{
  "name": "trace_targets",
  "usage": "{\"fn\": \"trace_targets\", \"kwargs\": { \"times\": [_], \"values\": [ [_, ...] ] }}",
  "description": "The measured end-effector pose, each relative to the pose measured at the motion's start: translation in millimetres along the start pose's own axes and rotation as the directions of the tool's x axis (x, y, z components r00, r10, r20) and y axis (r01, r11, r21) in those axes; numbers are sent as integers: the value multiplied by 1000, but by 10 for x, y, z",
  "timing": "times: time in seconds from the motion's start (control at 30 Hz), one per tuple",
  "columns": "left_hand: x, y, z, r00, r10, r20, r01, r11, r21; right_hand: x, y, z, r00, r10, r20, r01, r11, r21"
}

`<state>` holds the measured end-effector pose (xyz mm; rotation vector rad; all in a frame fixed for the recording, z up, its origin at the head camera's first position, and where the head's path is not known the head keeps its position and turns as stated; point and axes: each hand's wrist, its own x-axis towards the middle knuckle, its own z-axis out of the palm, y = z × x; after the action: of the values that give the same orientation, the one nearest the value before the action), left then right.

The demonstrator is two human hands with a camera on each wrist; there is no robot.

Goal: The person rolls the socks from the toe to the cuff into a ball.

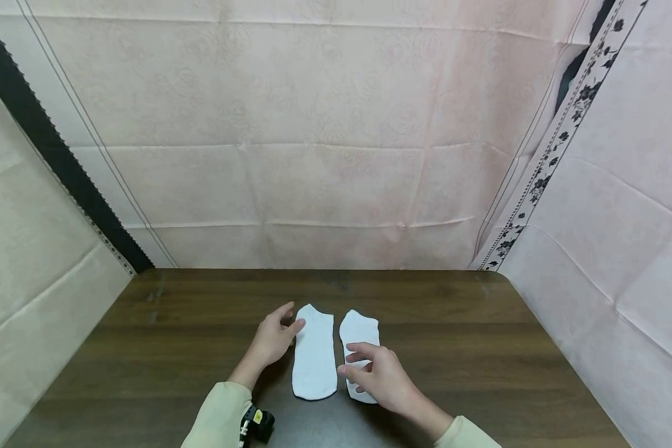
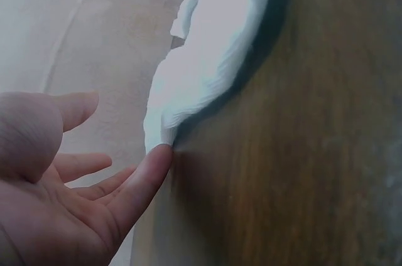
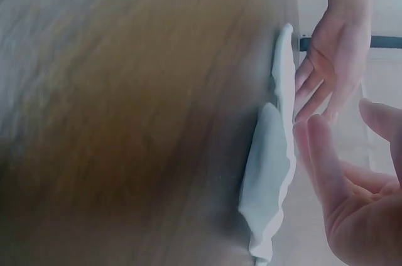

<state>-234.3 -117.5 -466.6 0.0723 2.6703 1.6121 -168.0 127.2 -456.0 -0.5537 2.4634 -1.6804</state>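
Two white ankle socks lie flat, side by side, on the wooden table: the left sock [image 1: 315, 358] and the right sock [image 1: 361, 327]. My left hand [image 1: 272, 339] is at the upper left edge of the left sock, thumb over its border. In the left wrist view one fingertip touches the ribbed end of a sock [image 2: 217, 46], the other fingers spread loosely. Over the right sock hovers my right hand [image 1: 385, 376], its fingers loosely bent and covering part of it. The right wrist view shows those fingers close over the sock [image 3: 267, 165], with nothing between them.
The brown wooden table [image 1: 453, 330] reaches back to a pale cloth curtain [image 1: 325, 155]. More cloth hangs at the left and right sides. A black device [image 1: 259, 424] is strapped at my left wrist.
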Motion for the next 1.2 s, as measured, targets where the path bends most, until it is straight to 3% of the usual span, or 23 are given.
{"fn": "trace_targets", "kwargs": {
  "times": [0.27,0.73,1.0,1.2],
  "values": [
    [37,-27,7,999,-21,48,25,997,-79,-10,-31,73,997,53,62,-54,999,5],
    [144,-52,33,995,-74,67,79,993,-86,27,15,217,992,89,95,-86,996,-29],
    [179,-35,36,996,-56,75,61,996,-67,41,22,243,993,58,102,-50,996,-77],
    [191,-19,36,993,-82,89,86,996,-37,55,3,254,991,37,129,-17,988,-151]
  ]
}}
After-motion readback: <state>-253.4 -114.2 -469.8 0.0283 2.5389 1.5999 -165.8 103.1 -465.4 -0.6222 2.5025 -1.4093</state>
